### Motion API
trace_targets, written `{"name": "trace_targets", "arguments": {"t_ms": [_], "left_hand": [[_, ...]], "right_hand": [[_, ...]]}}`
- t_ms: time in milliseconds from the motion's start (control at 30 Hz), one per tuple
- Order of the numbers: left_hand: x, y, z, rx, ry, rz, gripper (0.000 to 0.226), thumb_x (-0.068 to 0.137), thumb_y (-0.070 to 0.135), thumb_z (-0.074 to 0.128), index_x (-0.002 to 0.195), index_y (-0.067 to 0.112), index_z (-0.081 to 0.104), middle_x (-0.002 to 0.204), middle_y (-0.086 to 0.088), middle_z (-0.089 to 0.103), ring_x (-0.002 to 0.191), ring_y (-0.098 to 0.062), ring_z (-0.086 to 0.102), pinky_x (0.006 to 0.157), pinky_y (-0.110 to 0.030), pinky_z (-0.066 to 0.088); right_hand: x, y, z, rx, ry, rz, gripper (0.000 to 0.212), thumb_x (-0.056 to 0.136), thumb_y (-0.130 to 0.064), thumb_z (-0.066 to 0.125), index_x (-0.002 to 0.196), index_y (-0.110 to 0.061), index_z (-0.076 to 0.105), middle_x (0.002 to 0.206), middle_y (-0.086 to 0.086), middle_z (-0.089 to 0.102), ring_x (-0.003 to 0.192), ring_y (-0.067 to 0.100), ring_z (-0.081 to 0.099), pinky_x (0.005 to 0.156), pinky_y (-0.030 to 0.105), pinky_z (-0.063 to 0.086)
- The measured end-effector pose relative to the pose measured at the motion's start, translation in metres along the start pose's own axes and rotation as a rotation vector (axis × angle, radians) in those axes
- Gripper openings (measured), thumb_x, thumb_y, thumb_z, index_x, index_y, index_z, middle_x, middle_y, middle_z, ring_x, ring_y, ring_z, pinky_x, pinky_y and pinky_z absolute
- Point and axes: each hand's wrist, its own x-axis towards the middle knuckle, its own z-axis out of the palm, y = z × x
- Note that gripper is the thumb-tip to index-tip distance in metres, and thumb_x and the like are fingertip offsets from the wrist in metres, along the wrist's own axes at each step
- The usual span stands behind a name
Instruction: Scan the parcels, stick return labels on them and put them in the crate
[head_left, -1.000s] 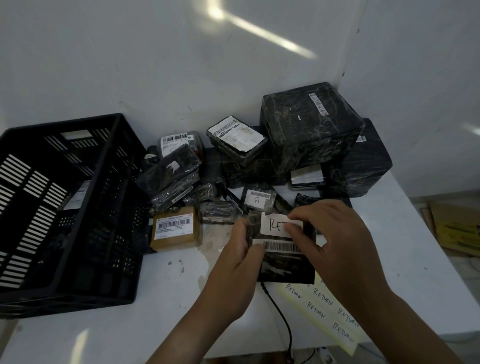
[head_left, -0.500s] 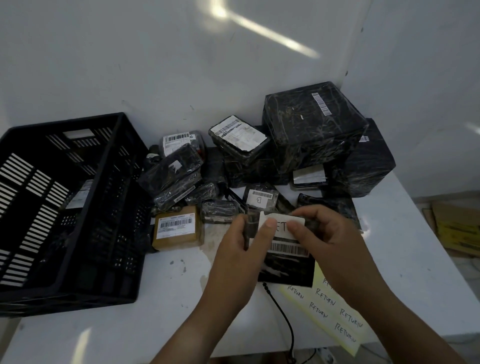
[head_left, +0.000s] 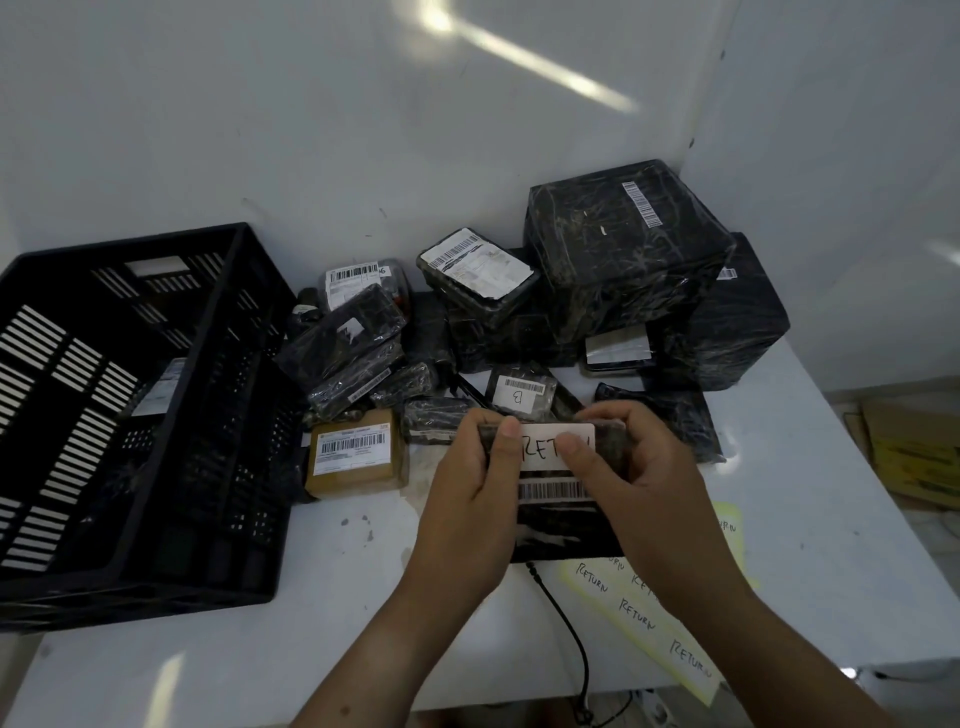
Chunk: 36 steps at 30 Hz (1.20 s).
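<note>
Just pressed return label (head_left: 543, 451) flat onto centre-frame parcel (head_left: 566, 535) gripped in left hand (head_left: 467, 509) and right hand (head_left: 644, 488); crate (head_left: 223, 467) likely next.

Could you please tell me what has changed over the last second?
The return label, earlier half stuck, now lies flat across the parcel; the left hand has moved its thumb onto it, beside the right hand pressing it. Both still grip the parcel; the crate and pile stayed put.
</note>
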Motion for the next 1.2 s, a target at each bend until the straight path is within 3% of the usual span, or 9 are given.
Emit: {"name": "trace_targets", "arguments": {"t_ms": [67, 233, 333, 467, 633, 800, 967, 1100, 1200], "left_hand": [[0.001, 0.0, 0.001, 0.02, 0.018, 0.02, 0.03, 0.101, 0.046, 0.039, 0.09, 0.021, 0.052, 0.072, 0.012, 0.063, 0.065, -0.003, 0.06, 0.06, -0.024, 0.052], [0.004, 0.0, 0.001, 0.007, 0.029, 0.029, 0.036, 0.099, 0.049, 0.038, 0.087, 0.018, 0.051, 0.069, 0.008, 0.059, 0.062, -0.005, 0.056, 0.058, -0.022, 0.049], [0.008, -0.002, -0.004, 0.108, -0.018, 0.072, 0.031, 0.097, 0.052, 0.045, 0.091, 0.022, 0.053, 0.081, 0.0, 0.066, 0.075, -0.013, 0.064, 0.067, -0.029, 0.055], [0.008, -0.005, -0.007, 0.146, -0.024, 0.093, 0.023, 0.103, 0.042, 0.043, 0.094, 0.024, 0.052, 0.086, 0.006, 0.067, 0.075, -0.006, 0.064, 0.065, -0.02, 0.052], [0.007, -0.003, -0.005, 0.197, 0.005, 0.145, 0.031, 0.098, 0.049, 0.032, 0.087, 0.025, 0.048, 0.076, 0.018, 0.06, 0.065, 0.0, 0.055, 0.059, -0.013, 0.042], [0.015, -0.006, -0.01, 0.247, 0.012, 0.176, 0.03, 0.098, 0.05, 0.041, 0.086, 0.025, 0.052, 0.081, 0.017, 0.065, 0.071, -0.002, 0.062, 0.058, -0.011, 0.044], [0.016, -0.007, -0.004, 0.167, 0.024, 0.153, 0.025, 0.106, 0.036, 0.04, 0.086, 0.024, 0.051, 0.073, 0.016, 0.061, 0.066, -0.003, 0.058, 0.059, -0.013, 0.043], [0.021, -0.009, -0.005, 0.139, 0.023, 0.14, 0.028, 0.107, 0.033, 0.038, 0.083, 0.024, 0.05, 0.069, 0.018, 0.058, 0.064, -0.001, 0.054, 0.059, -0.013, 0.042], [0.024, -0.012, -0.012, 0.112, 0.052, 0.134, 0.037, 0.106, 0.039, 0.032, 0.083, 0.017, 0.051, 0.071, 0.009, 0.057, 0.063, 0.0, 0.052, 0.059, -0.013, 0.041]], "right_hand": [[0.0, 0.001, 0.004, -0.061, 0.016, -0.033, 0.011, 0.089, -0.03, 0.065, 0.093, -0.019, 0.066, 0.082, -0.006, 0.073, 0.074, 0.011, 0.073, 0.059, 0.022, 0.058], [-0.002, 0.006, 0.011, -0.099, 0.06, -0.071, 0.018, 0.096, -0.033, 0.054, 0.089, -0.02, 0.065, 0.082, -0.003, 0.071, 0.073, 0.011, 0.07, 0.061, 0.027, 0.058], [-0.001, 0.006, 0.013, -0.045, 0.049, -0.011, 0.022, 0.1, -0.032, 0.049, 0.091, -0.018, 0.063, 0.081, -0.003, 0.07, 0.071, 0.011, 0.07, 0.059, 0.025, 0.058], [0.001, 0.007, 0.012, -0.149, 0.058, -0.072, 0.027, 0.096, -0.04, 0.049, 0.086, -0.019, 0.062, 0.078, -0.002, 0.067, 0.066, 0.008, 0.065, 0.057, 0.02, 0.053], [0.005, 0.009, 0.013, -0.241, 0.097, -0.128, 0.025, 0.102, -0.03, 0.048, 0.083, -0.021, 0.06, 0.078, -0.007, 0.065, 0.064, 0.003, 0.061, 0.053, 0.013, 0.045], [0.009, 0.004, 0.013, -0.146, 0.03, -0.06, 0.029, 0.099, -0.037, 0.048, 0.084, -0.015, 0.061, 0.072, -0.002, 0.065, 0.062, 0.007, 0.062, 0.053, 0.019, 0.05], [0.014, 0.003, 0.013, -0.28, 0.071, -0.143, 0.028, 0.1, -0.037, 0.047, 0.082, -0.02, 0.061, 0.073, -0.001, 0.064, 0.061, 0.008, 0.059, 0.053, 0.018, 0.046], [0.018, 0.002, 0.012, -0.204, 0.027, -0.062, 0.027, 0.102, -0.033, 0.048, 0.085, -0.018, 0.063, 0.073, -0.002, 0.066, 0.061, 0.001, 0.059, 0.054, 0.014, 0.047], [0.02, 0.004, 0.007, -0.095, -0.09, 0.05, 0.015, 0.102, -0.025, 0.051, 0.098, -0.019, 0.064, 0.086, -0.006, 0.074, 0.077, 0.005, 0.07, 0.065, 0.019, 0.056]]}}
